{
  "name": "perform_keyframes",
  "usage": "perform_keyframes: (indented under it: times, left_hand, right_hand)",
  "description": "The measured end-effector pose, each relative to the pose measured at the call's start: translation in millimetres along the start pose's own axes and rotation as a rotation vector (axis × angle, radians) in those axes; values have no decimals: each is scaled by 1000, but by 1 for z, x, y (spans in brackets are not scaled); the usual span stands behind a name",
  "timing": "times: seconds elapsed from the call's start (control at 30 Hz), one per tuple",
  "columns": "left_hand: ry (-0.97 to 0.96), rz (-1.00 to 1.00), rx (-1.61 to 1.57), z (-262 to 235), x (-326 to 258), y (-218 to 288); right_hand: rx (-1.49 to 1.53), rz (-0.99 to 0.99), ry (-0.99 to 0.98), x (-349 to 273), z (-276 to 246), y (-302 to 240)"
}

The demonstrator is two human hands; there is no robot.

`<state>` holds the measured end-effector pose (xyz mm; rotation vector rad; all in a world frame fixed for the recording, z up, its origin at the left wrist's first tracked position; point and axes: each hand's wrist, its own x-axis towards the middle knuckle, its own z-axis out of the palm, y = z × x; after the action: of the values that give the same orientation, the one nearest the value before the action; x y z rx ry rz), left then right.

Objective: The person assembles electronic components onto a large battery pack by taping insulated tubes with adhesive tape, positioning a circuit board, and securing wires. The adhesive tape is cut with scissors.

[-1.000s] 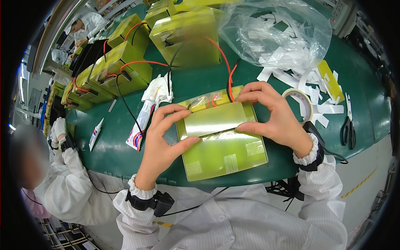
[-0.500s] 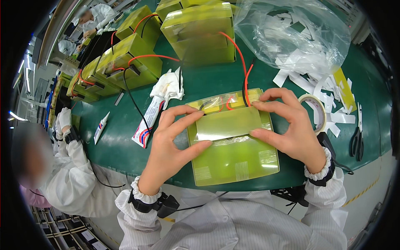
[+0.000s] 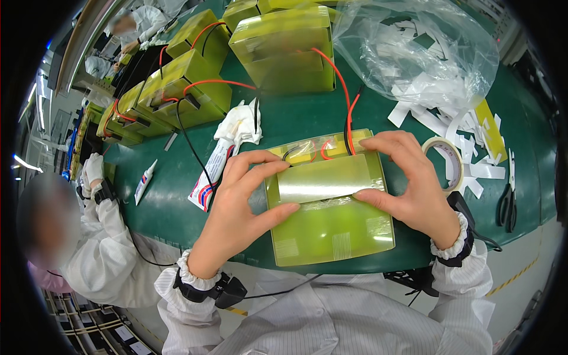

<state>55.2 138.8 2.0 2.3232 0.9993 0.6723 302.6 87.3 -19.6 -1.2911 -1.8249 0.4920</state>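
A yellow-green battery pack (image 3: 325, 234), wrapped in sheet and strips of clear tape, lies on the green table right in front of me. Across its upper part rests a stiff, shiny pale-yellow sheet (image 3: 324, 179). My left hand (image 3: 234, 204) holds the sheet's left end, fingertips at the far edge and thumb at the near one. At the right end my right hand (image 3: 414, 180) grips it the same way. Red wires (image 3: 350, 121) and a black one rise from the pack's far side, between the two hands.
More yellow-green packs (image 3: 284, 50) with wires stand behind and to the left. Left of me lie a large tube (image 3: 211, 174), a crumpled white cloth (image 3: 239, 122) and a small tube (image 3: 145, 182). On the right are a tape roll (image 3: 455, 168), scissors (image 3: 507, 204), paper scraps and a plastic bag (image 3: 414, 53). A co-worker sits at left.
Both hands keep nearly the same hold on the sheet. My left wrist has shifted slightly left, and the glare on the sheet is brighter.
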Motion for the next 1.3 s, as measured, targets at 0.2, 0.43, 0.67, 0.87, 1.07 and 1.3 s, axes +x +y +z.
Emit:
perform_keyframes:
  times: [0.2, 0.43, 0.67, 0.87, 1.07, 1.3]
  left_hand:
    - [-61, 25, 82, -5, 5, 1]
    - [-91, 6, 132, -9, 8, 6]
    - [-108, 86, 235, -10, 9, 0]
    - [-111, 74, 207, -8, 8, -1]
    - [-53, 140, 151, -4, 5, -8]
    - [-170, 101, 197, -4, 20, 16]
  right_hand:
    - [-22, -33, -11, 0, 1, 3]
    - [7, -46, 1, 3, -2, 1]
    - [-209, -357, 51, 0, 3, 8]
    - [-64, -211, 51, 1, 4, 7]
    - [139, -148, 52, -3, 9, 15]
    - [342, -70, 126, -6, 18, 17]
